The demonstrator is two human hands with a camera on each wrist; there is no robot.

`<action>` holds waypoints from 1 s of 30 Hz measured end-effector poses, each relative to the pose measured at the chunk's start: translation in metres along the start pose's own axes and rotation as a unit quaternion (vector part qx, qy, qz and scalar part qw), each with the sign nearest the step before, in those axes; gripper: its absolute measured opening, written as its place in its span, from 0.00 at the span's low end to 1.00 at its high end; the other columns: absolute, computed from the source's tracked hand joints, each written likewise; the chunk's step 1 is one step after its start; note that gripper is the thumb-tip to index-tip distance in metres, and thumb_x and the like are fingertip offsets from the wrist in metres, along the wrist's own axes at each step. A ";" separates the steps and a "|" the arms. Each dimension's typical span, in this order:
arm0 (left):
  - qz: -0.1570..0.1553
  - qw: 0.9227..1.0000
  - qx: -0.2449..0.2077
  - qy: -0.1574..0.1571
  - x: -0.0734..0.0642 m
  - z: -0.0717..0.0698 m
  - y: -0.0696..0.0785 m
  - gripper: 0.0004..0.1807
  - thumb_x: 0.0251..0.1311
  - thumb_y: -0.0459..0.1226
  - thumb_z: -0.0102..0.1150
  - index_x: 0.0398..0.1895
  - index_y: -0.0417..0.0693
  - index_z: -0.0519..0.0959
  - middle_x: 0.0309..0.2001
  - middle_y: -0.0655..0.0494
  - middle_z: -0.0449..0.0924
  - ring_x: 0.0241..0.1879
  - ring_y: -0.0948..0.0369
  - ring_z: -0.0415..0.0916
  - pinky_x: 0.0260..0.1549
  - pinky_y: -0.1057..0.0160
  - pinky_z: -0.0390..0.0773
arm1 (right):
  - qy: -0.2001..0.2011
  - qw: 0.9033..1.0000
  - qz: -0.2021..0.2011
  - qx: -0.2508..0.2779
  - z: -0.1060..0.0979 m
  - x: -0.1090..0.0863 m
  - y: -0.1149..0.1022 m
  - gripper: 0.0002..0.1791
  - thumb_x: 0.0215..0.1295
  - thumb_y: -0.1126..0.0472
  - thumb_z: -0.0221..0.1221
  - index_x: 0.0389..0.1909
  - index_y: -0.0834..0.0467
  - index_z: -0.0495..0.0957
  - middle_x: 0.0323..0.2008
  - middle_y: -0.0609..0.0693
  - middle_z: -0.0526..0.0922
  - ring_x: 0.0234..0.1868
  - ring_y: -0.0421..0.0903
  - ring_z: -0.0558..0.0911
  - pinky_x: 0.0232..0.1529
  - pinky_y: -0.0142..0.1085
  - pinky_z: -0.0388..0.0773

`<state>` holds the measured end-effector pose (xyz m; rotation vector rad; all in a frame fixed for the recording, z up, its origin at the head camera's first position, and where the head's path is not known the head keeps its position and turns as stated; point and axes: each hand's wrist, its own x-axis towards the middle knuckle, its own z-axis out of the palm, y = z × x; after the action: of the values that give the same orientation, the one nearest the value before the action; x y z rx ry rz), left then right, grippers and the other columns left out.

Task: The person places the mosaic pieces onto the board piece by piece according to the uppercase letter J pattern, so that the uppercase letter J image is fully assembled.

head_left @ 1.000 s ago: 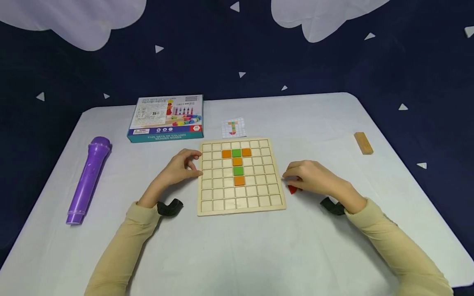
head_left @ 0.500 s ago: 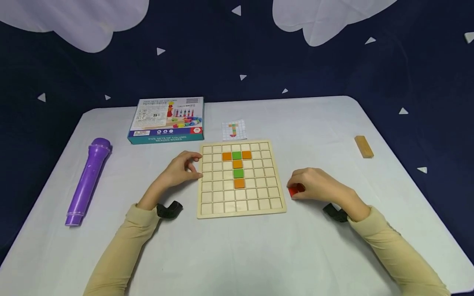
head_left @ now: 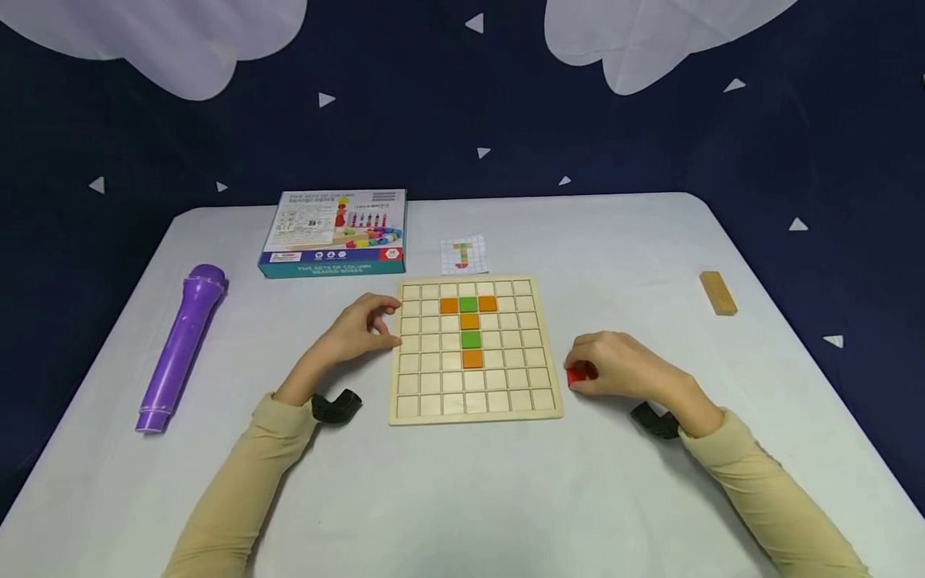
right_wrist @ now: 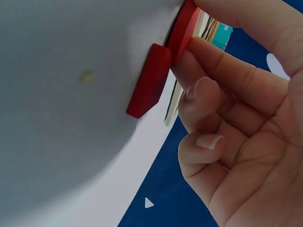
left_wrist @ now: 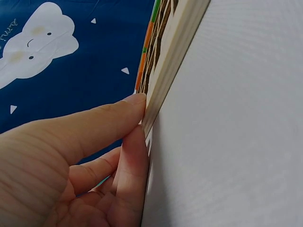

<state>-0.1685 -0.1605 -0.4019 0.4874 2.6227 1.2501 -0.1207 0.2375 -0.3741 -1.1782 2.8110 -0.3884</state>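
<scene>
A square wooden grid board lies mid-table, with orange tiles and green tiles laid in a T shape. My left hand is at its left side; thumb and forefinger touch the edge of the board, apart from each other along it. Right of the board, my right hand pinches a small red block between thumb and forefinger, low over the tabletop. In the right wrist view this red block looks curved on one side. A second red block lies against it, on the palm side.
A pattern card with a coloured T-like figure lies behind the board. A toy box stands at the back left. On the far left is a purple microphone-shaped tube. A wooden block lies at the right.
My right hand has drawn slightly back from the board's edge, and more of the red blocks shows between its fingers. The left hand stays at the board. The head view has shifted a little.
</scene>
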 end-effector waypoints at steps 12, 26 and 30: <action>-0.005 1.000 0.002 -0.002 -0.001 0.000 0.002 0.31 0.47 0.31 0.68 0.57 0.34 0.70 0.47 0.41 0.70 0.29 0.65 0.73 0.35 0.68 0.68 | 0.040 0.999 -0.011 -0.009 -0.004 0.007 -0.002 0.07 0.45 0.59 0.70 0.25 0.54 0.82 0.24 0.40 0.77 0.21 0.33 0.71 0.25 0.25 0.68; -0.008 1.000 0.008 0.001 -0.001 0.000 0.003 0.31 0.47 0.31 0.68 0.57 0.34 0.70 0.47 0.41 0.70 0.30 0.64 0.73 0.35 0.68 0.67 | 0.045 0.998 -0.037 -0.018 -0.011 0.031 -0.017 0.06 0.48 0.56 0.68 0.25 0.52 0.80 0.25 0.39 0.77 0.24 0.36 0.73 0.28 0.27 0.68; -0.009 1.000 0.008 0.001 -0.001 0.000 0.003 0.31 0.47 0.31 0.68 0.57 0.34 0.70 0.48 0.41 0.71 0.30 0.64 0.74 0.34 0.69 0.67 | 0.045 0.998 -0.048 -0.015 -0.010 0.038 -0.022 0.07 0.48 0.56 0.68 0.25 0.52 0.80 0.25 0.40 0.77 0.25 0.37 0.74 0.29 0.28 0.69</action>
<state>-0.1668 -0.1592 -0.3992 0.4650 2.6351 1.2269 -0.1336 0.1981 -0.3577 -1.3378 2.8525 -0.4170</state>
